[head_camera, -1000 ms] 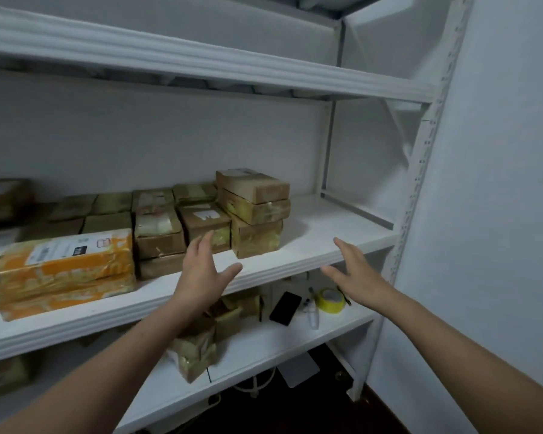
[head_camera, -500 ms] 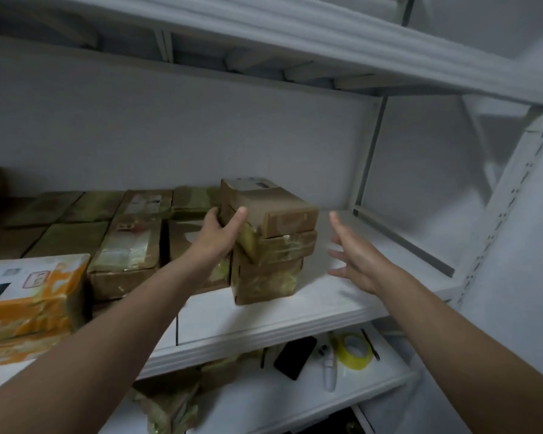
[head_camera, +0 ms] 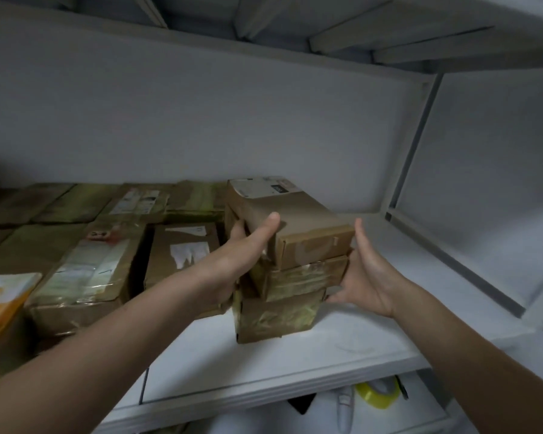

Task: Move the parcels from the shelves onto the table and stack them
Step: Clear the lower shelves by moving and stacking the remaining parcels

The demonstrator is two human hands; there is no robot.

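Observation:
Three brown cardboard parcels stand stacked on the white middle shelf (head_camera: 295, 361): a top parcel (head_camera: 298, 214) with a white label, a taped middle parcel (head_camera: 301, 278) and a bottom parcel (head_camera: 276, 314). My left hand (head_camera: 242, 255) grips the stack's left side, thumb lying over the top parcel and fingers behind its left face. My right hand (head_camera: 367, 270) presses flat against the stack's right side, fingers straight up along the top parcel's edge, thumb reaching in just above the bottom parcel.
More brown parcels (head_camera: 85, 270) lie flat in rows to the left, and an orange-and-white parcel (head_camera: 0, 302) sits at the far left edge. The shelf above (head_camera: 264, 36) hangs low overhead. On the lower shelf lie a yellow tape roll (head_camera: 378, 394) and a black phone (head_camera: 301, 404).
Both hands moved forward from mid-air to the three-parcel stack. The left closed on its left side; the right came against its right side. The view moved closer.

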